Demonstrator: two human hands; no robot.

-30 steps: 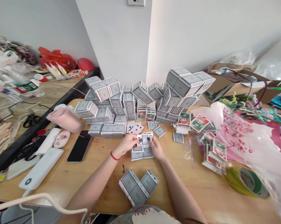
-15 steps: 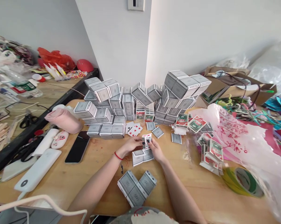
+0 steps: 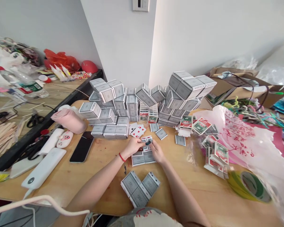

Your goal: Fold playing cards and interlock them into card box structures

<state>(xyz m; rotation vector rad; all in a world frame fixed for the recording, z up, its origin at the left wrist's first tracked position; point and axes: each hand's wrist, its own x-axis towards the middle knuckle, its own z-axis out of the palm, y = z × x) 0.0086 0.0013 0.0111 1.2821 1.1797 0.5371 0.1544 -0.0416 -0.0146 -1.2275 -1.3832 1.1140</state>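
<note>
My left hand (image 3: pixel 133 147), with a red string on its wrist, and my right hand (image 3: pixel 157 151) meet at the middle of the table. Between their fingertips they pinch a playing card (image 3: pixel 146 138), partly hidden by the fingers; it looks folded. Just below it lie grey-backed playing cards (image 3: pixel 143 158), side by side on the table. Closer to me is a heart-like block of folded cards (image 3: pixel 140 188). Face-up cards (image 3: pixel 136 130) and a few loose grey-backed cards (image 3: pixel 161 134) lie beyond my hands.
Stacked card blocks (image 3: pixel 109 118) stand along the back. A phone (image 3: pixel 82 147), a white power bank (image 3: pixel 44 168) and a pink roll (image 3: pixel 69 119) lie left. Card boxes (image 3: pixel 217 154), a roll of tape (image 3: pixel 249 186) and a pink-printed plastic bag (image 3: pixel 236 132) are right.
My thumbs have come together over the held card, and more of its grey back shows by my right fingers. The whole view has shifted slightly.
</note>
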